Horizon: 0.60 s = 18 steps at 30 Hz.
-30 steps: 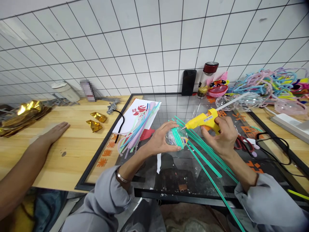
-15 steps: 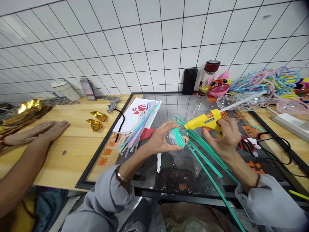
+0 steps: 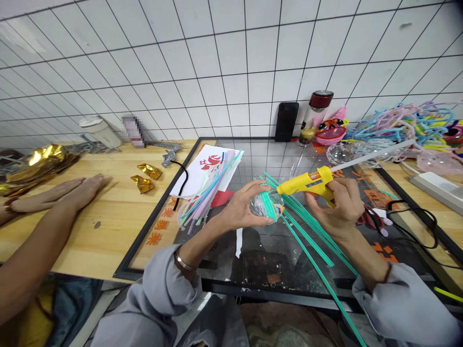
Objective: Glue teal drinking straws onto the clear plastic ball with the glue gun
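My left hand (image 3: pixel 243 205) is closed around a clear plastic ball (image 3: pixel 257 206), with thumb and fingers on opposite sides. Green strips run side by side across the ball as a band (image 3: pixel 268 206). In my right hand (image 3: pixel 342 207) is a yellow hot glue gun (image 3: pixel 306 185), its nozzle pointing left at the ball's upper right side. Whether the nozzle touches the ball I cannot tell. From the gun's back end sticks a long white glue stick (image 3: pixel 372 156). Green pipe cleaners (image 3: pixel 311 236) lie beneath and between my hands, one long piece reaching past the table's front edge.
Pastel pipe cleaners (image 3: pixel 208 193) lie on white paper (image 3: pixel 191 173). A phone (image 3: pixel 287 121) and a glass bottle (image 3: pixel 311 120) stand by the wall. Red scissors (image 3: pixel 374 219), a black cable (image 3: pixel 430 221) and a power strip (image 3: pixel 439 190) are at right. Another person's hands (image 3: pixel 72 195) rest at left near gold-foil pieces (image 3: pixel 142 183).
The view has shifted slightly. Both my hands keep nearly the same pose on the ball and glue gun. The other person's hands have stayed on the table.
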Each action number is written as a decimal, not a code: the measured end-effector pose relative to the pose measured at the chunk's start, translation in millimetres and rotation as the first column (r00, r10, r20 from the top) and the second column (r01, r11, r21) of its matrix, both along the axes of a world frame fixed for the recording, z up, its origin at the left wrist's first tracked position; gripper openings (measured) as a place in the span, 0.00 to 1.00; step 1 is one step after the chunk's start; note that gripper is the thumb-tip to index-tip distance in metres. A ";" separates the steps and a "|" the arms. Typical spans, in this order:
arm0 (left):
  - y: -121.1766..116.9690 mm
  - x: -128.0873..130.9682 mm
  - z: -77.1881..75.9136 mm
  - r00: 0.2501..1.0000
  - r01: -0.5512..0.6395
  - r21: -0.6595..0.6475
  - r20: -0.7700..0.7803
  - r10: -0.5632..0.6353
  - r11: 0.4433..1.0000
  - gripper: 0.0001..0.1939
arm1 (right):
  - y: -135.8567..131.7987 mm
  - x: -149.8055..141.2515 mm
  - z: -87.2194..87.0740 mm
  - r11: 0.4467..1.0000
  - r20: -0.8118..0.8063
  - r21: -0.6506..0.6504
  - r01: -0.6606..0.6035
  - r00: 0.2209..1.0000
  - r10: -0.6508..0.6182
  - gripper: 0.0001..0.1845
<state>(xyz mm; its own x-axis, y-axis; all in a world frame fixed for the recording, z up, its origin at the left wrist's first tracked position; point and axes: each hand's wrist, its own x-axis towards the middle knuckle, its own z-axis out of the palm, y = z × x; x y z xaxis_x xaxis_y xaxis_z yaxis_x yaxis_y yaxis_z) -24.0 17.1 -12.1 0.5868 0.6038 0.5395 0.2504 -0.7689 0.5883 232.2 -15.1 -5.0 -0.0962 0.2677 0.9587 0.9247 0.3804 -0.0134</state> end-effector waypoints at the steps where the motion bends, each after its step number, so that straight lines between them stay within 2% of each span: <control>1: 0.0 0.1 -0.2 1.000 -0.002 0.002 0.000 0.002 1.000 0.38 | 0.3 0.0 0.2 1.000 0.004 0.005 -0.001 1.000 0.001 0.13; 11: -0.3 0.3 0.4 1.000 -0.007 -0.026 -0.008 0.007 1.000 0.38 | -0.5 0.2 0.7 1.000 0.017 -0.010 0.015 1.000 -0.015 0.12; 18: -0.6 0.5 0.1 1.000 -0.002 -0.019 0.004 0.002 1.000 0.38 | -1.1 -0.2 3.0 1.000 0.037 0.013 -0.021 0.999 0.021 0.14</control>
<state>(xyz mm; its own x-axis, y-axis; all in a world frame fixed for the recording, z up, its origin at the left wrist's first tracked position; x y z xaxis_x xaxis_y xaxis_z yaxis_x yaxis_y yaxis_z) -23.4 16.6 -12.0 0.5833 0.6151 0.5304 0.2492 -0.7570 0.6040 232.0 -16.3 -2.0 -0.1367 0.2521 0.9580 0.9164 0.3995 0.0257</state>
